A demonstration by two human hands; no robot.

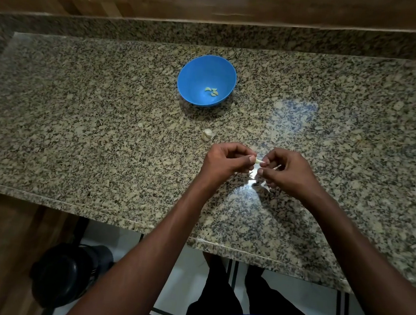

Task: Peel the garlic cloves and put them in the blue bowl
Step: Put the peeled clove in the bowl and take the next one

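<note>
Both hands meet over the speckled granite counter (102, 125), polished enough to throw back a bright glare. The left hand (223, 160) pinches a small pale clove (258, 161) at its fingertips; the right hand (286, 170) has curled fingers nipping the clove's other end, with a thin papery strip of skin (277, 167) sticking out beside them. A few white scraps (263, 185) lie on the stone under the hands. Just beyond the left hand sits a lumpy white garlic piece (207, 134), unpeeled. Farther back stands the round, smooth blue bowl (197, 79), with several pale peeled cloves (211, 91) at its bottom. A dark round bin (66, 273) stands on the floor below the counter's near edge.
</note>
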